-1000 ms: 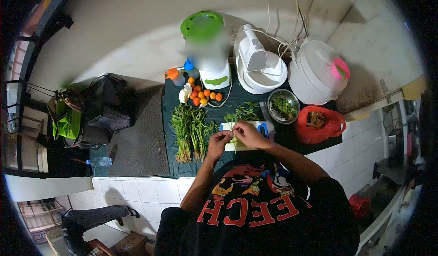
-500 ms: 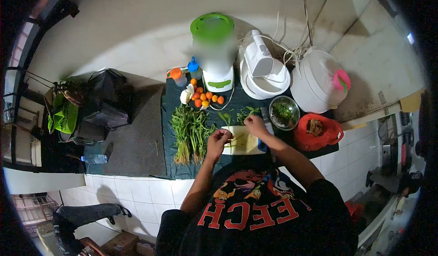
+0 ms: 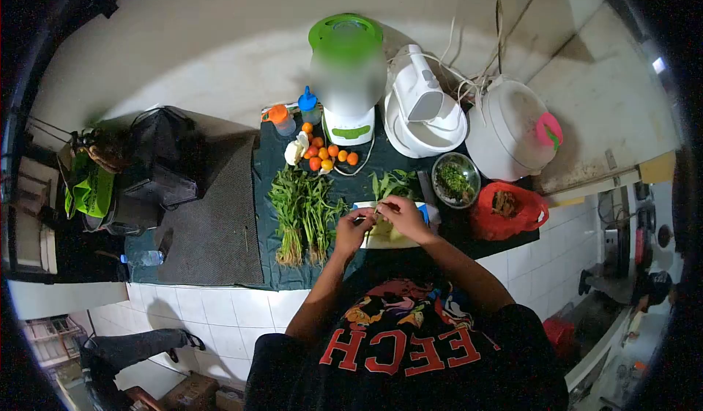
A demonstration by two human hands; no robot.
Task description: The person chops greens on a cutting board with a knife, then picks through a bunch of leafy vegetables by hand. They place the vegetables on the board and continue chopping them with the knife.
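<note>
My two hands meet over the pale cutting board [image 3: 384,237] at the front of the desk [image 3: 220,221]. My left hand [image 3: 354,229] and my right hand [image 3: 401,217] are both closed in a pinch on one thin green stalk [image 3: 376,210], which runs between them just above the board. How tightly the fingers press I cannot tell, they are too small in the picture.

I judge that I am picking this stalk apart, leaves from stem. The bundle of green stalks [image 3: 302,210] lies just beside my left hand, on the dark green cloth [image 3: 267,169], and looks not yet worked. Loose green leaves [image 3: 394,183] lie behind the board, and the metal bowl [image 3: 455,180] near them holds some greens already. The red bag [image 3: 510,210] sits at my right.

For the next move I think the right hand needs a gentle pull along the stalk, while the left keeps it firm, so it does not break at the wrong place.
</note>
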